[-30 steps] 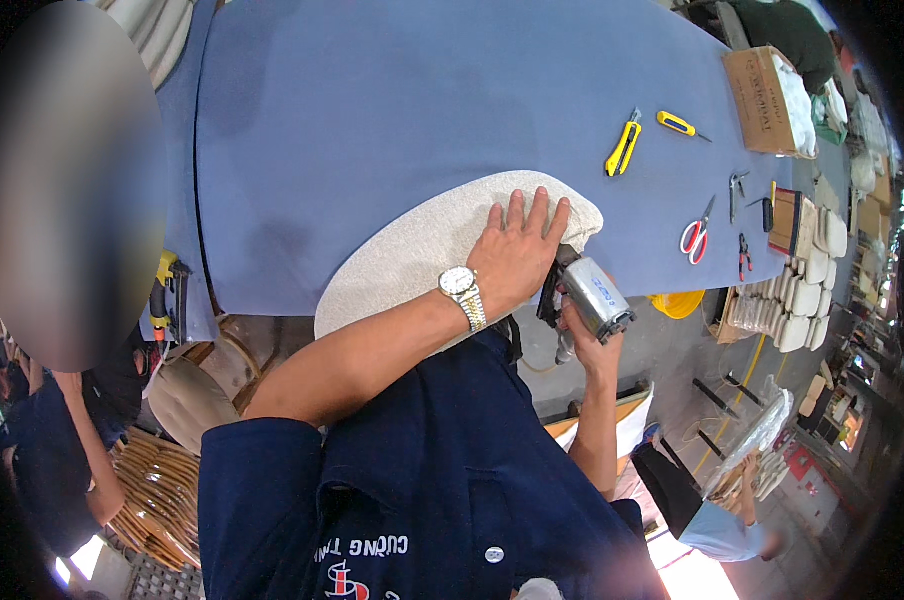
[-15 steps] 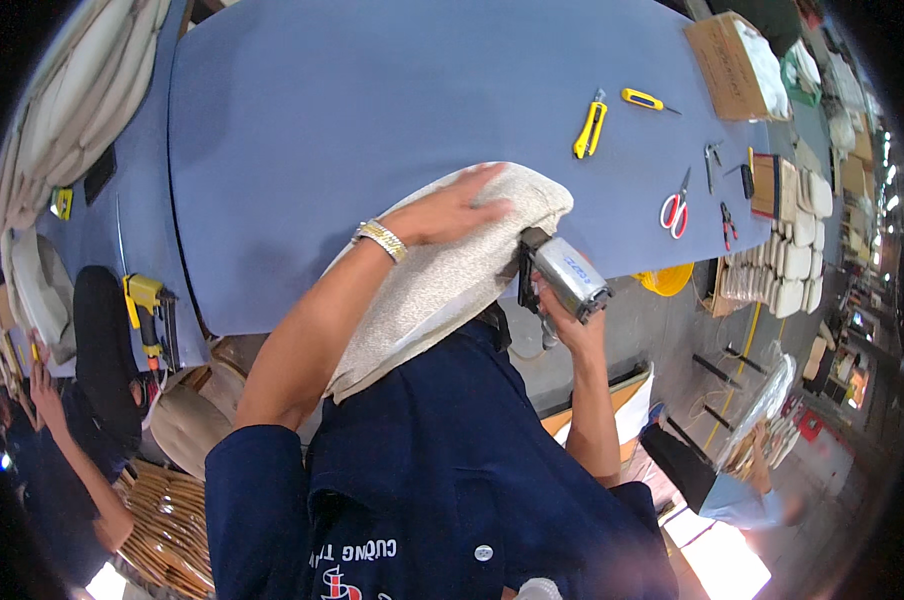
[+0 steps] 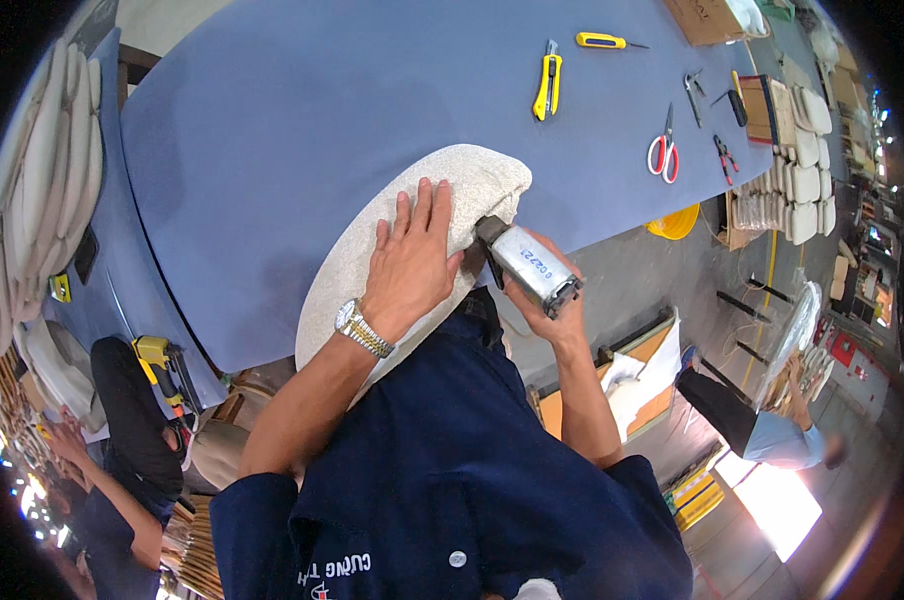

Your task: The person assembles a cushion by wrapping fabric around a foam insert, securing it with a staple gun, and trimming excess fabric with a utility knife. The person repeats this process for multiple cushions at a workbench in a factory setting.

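The left hand [image 3: 412, 262] lies flat, fingers slightly spread and grasping nothing, on a pale fabric-covered cushion [image 3: 347, 250], which reaches out beneath it over the edge of the blue surface [image 3: 252, 150]. To its right, the right hand [image 3: 560, 320] is wrapped around a silver staple gun [image 3: 530, 268], whose dark nose is at the cushion's edge. Well ahead of the right hand lies a yellow cutter [image 3: 548, 85]; red-handled scissors [image 3: 664, 155] lie ahead and to its right.
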Demonstrator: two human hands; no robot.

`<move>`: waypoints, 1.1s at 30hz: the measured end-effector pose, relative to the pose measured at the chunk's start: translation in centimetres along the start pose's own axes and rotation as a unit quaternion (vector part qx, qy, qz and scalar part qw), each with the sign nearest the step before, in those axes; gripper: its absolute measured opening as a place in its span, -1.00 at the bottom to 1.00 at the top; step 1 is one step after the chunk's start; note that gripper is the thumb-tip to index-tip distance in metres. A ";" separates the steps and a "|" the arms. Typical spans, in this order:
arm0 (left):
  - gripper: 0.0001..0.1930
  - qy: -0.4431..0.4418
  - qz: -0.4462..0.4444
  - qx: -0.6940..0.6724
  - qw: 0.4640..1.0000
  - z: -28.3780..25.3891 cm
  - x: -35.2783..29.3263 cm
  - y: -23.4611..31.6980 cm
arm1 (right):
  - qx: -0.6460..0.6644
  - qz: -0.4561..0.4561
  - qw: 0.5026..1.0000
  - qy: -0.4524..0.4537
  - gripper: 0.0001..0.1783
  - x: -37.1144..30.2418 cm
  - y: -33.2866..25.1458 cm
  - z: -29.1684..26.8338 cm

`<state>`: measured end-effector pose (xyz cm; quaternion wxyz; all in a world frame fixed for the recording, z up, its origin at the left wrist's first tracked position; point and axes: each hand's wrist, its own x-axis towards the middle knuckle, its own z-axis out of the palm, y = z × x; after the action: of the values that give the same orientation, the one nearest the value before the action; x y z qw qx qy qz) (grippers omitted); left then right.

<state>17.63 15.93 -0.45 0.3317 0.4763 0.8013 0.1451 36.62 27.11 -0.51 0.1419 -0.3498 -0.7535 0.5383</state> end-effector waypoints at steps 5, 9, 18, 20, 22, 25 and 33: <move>-0.06 0.008 -0.008 0.014 1.000 0.1 0.2 0.2 | -0.022 0.001 1.000 -0.009 -0.35 -0.4 0.0 -0.2; -0.07 0.007 -0.007 0.021 1.000 -0.1 0.2 0.3 | -0.014 -0.002 1.000 -0.025 -0.30 -0.7 0.5 -0.4; -0.06 0.026 -0.009 0.009 1.000 0.0 0.4 0.7 | -0.010 0.033 0.998 -0.057 -0.30 0.7 -1.2 -0.6; -0.06 0.029 -0.009 0.007 1.000 -0.1 0.5 0.7 | -0.005 0.024 0.999 -0.049 -0.30 0.6 -1.1 -0.4; -0.06 0.028 -0.009 0.009 1.000 0.0 0.4 0.5 | 0.009 0.010 0.999 -0.034 -0.29 0.2 -0.6 -0.2; -0.05 0.032 -0.001 0.015 0.999 0.0 0.4 0.4 | -0.016 -0.003 0.999 -0.047 -0.28 0.0 -0.5 -0.5; -0.04 0.040 -0.001 0.005 0.999 0.4 0.3 0.3 | -0.030 -0.002 0.997 -0.067 -0.38 0.4 -1.8 -0.5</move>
<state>18.00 16.31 -0.64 0.2968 0.4709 0.8153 0.1594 35.97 27.37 1.21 0.0813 -0.3152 -0.7781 0.5372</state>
